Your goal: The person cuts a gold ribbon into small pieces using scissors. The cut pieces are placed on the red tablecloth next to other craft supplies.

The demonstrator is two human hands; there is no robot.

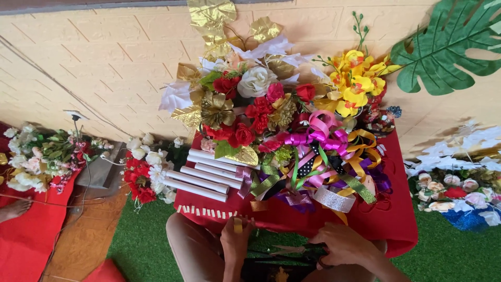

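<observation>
Red cloth [402,219] covers the low table in front of me, and my two hands sit at its near edge. My left hand [236,239] is raised just past the edge with its fingers pinched around a small yellowish strip [238,225], which stands upright between the fingertips. A row of similar short strips [206,211] lies along the table's front edge, just beside that hand. My right hand [345,244] is lower, over my lap, with the fingers curled down onto something dark; I cannot tell whether it is gripping it. Beyond the strips lie several white tubes [201,180], side by side. A tangle of ribbons [323,167] in pink, purple, yellow, green and silver sprawls across the middle of the cloth. Behind it stands a bouquet [245,104] of red, white and gold flowers, with yellow flowers [355,83] to its right. Green turf [141,235] covers the floor on both sides.
</observation>
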